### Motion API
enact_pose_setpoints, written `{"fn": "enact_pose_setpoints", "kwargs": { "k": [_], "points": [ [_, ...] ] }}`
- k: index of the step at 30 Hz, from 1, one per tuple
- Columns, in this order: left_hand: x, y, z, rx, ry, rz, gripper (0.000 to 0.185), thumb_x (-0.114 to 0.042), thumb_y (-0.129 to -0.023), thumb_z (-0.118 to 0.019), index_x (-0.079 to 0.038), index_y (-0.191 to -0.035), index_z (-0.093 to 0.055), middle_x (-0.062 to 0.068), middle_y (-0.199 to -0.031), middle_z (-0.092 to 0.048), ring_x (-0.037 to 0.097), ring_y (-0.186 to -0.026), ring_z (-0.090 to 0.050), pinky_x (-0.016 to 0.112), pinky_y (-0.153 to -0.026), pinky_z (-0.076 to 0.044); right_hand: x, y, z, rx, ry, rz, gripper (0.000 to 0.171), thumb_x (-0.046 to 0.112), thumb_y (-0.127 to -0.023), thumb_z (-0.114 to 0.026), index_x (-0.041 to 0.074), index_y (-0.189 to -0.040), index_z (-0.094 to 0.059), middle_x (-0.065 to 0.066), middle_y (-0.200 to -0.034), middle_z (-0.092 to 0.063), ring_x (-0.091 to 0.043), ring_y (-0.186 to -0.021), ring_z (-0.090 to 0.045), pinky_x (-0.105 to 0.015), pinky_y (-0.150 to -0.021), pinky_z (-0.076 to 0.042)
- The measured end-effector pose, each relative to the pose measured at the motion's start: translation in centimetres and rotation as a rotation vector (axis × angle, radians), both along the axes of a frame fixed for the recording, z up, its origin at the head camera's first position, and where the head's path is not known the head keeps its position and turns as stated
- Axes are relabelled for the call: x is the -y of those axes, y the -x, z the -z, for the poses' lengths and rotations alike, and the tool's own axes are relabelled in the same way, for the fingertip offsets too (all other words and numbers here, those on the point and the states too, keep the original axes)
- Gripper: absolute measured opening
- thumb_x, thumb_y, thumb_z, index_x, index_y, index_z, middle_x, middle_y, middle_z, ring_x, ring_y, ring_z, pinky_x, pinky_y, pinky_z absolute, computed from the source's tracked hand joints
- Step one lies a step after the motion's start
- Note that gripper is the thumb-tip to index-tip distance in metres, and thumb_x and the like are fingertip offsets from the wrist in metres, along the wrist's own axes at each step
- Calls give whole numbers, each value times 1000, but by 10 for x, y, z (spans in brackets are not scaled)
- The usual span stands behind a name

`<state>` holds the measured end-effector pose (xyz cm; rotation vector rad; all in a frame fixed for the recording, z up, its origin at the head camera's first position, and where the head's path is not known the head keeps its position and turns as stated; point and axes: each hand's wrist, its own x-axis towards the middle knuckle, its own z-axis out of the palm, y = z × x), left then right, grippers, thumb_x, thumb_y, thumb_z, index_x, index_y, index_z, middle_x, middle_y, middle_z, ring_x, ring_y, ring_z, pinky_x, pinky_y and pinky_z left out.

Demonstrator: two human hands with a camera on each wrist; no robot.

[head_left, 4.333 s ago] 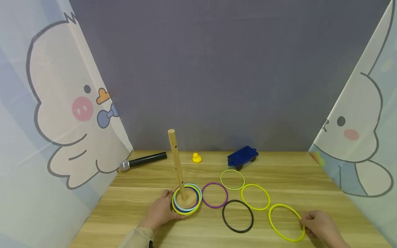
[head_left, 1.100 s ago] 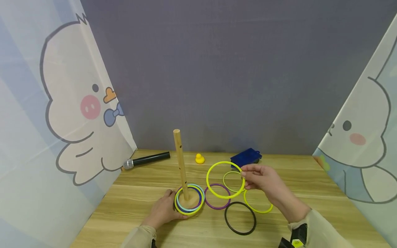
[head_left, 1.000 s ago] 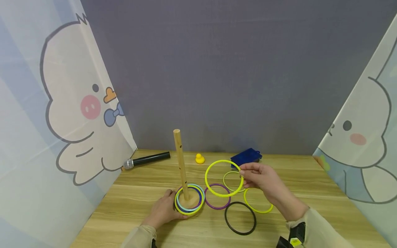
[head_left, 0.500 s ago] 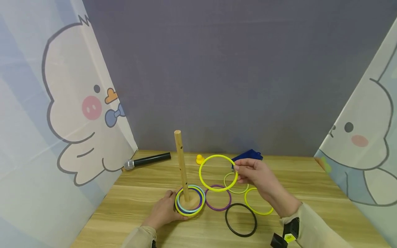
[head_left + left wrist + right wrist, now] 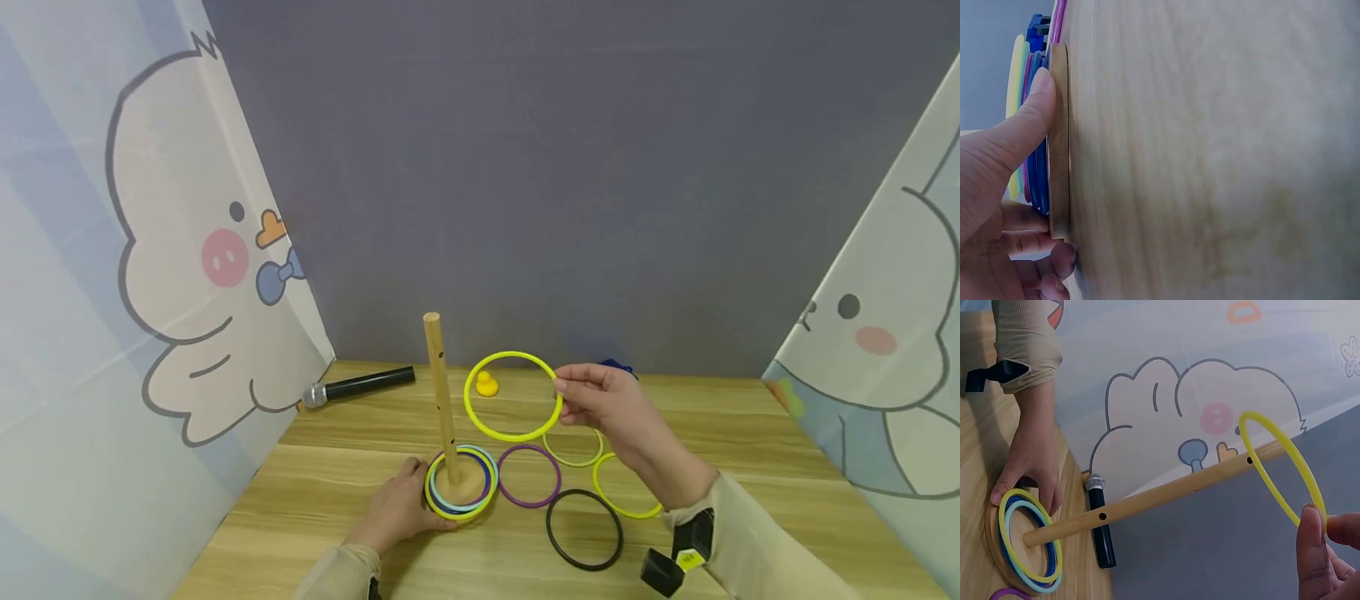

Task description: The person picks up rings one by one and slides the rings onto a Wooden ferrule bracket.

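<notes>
Just recorded: a leftward, upward shift of the held yellow ring (image 5: 513,354), formerly overlapping the purple ring (image 5: 531,506) in the head view, now aloft near the wooden post (image 5: 442,392). Judged a narrowing of the gap between ring and post; placement around the post not yet achieved. Observed the right hand (image 5: 611,404) pinching the ring's right edge between thumb and fingers. Observed the left hand (image 5: 401,504) gripping the edge of the wooden base (image 5: 1059,156); unable to tell about contact with the stacked rings (image 5: 1041,169) around the post's foot.

On the wood-grain bench (image 5: 315,492), counted 4 loose rings: purple, black (image 5: 550,527), pale green (image 5: 577,465) and a second yellow (image 5: 636,517). Farther back, found a microphone (image 5: 367,384), a yellow duck (image 5: 487,385) and a blue cart (image 5: 617,366), now mostly hidden behind the right hand. Noted beyond these a grey backdrop (image 5: 555,208), flanked by 2 cartoon-printed panels (image 5: 176,200).
</notes>
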<state>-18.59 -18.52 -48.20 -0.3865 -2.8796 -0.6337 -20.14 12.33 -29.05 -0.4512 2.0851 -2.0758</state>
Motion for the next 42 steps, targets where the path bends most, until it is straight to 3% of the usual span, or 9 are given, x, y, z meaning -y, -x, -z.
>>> {"fn": "enact_pose_setpoints", "kwargs": {
  "k": [9,15,23,30,42],
  "points": [
    [0,-3,2,27,6,-16,112,-58,-51,-90,-2,-139,-50,15,-113,-55,35,-85,-63,49,-67,-53,8,-2,-9,13,53,-9,31,10,-95,-64,-9,-118,-56,-7,-83,-65,-13,-66,-64,-28,-67,-57],
    [0,-3,6,36,-8,-13,111,-58,-52,-90,2,-137,-51,15,-114,-54,34,-86,-63,48,-69,-54,11,-2,-12,18,80,-4,30,10,-94,-64,-8,-118,-57,-6,-83,-65,-13,-66,-64,-30,-68,-58],
    [-1,0,5,26,-14,3,108,-59,-52,-89,5,-131,-54,15,-113,-54,35,-86,-63,50,-70,-54,17,-5,-22,-9,85,3,32,12,-94,-65,-8,-119,-57,-6,-82,-65,-13,-67,-64,-29,-68,-58],
    [0,1,5,14,-9,6,110,-57,-52,-90,3,-136,-51,15,-112,-54,34,-84,-63,50,-69,-54,27,-5,-34,-55,83,3,33,14,-95,-64,-6,-121,-58,-8,-85,-65,-14,-70,-63,-32,-71,-58],
    [0,2,3,27,4,1,107,-57,-53,-90,8,-130,-53,15,-111,-54,34,-84,-62,49,-69,-54,57,2,-46,-57,189,33,26,9,-95,-64,-5,-116,-60,-6,-82,-65,-13,-67,-63,-30,-70,-58]
  ]
}}
